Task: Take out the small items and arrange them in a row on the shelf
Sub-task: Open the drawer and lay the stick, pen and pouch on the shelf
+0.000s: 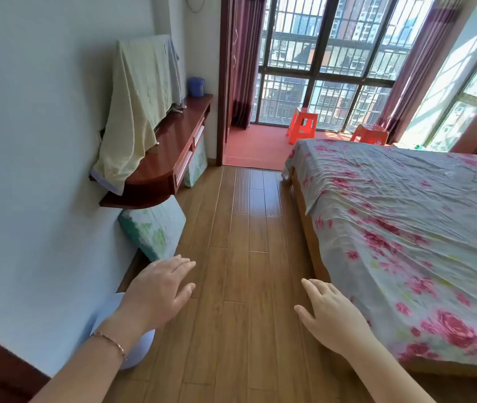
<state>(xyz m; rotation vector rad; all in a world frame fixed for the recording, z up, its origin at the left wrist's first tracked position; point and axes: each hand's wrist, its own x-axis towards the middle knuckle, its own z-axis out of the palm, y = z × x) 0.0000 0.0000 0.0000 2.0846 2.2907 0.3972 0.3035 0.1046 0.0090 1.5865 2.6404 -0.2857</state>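
Note:
A dark red wooden shelf [155, 170] with drawers runs along the left wall, and a pale green cloth [141, 106] drapes over something standing on it. At the shelf's far end stands a small blue jar [196, 86]. My left hand [158, 292] is held out over the wooden floor, palm down, fingers apart, holding nothing. My right hand [330, 315] is stretched forward beside the bed, also open with nothing in it. No small items show in either hand.
A bed [406, 228] with a pink floral sheet fills the right side. A green patterned cushion [155, 228] leans on the wall under the shelf. Two orange plastic stools [302, 125] stand on the balcony beyond. A pale blue round object [141, 350] sits below my left wrist.

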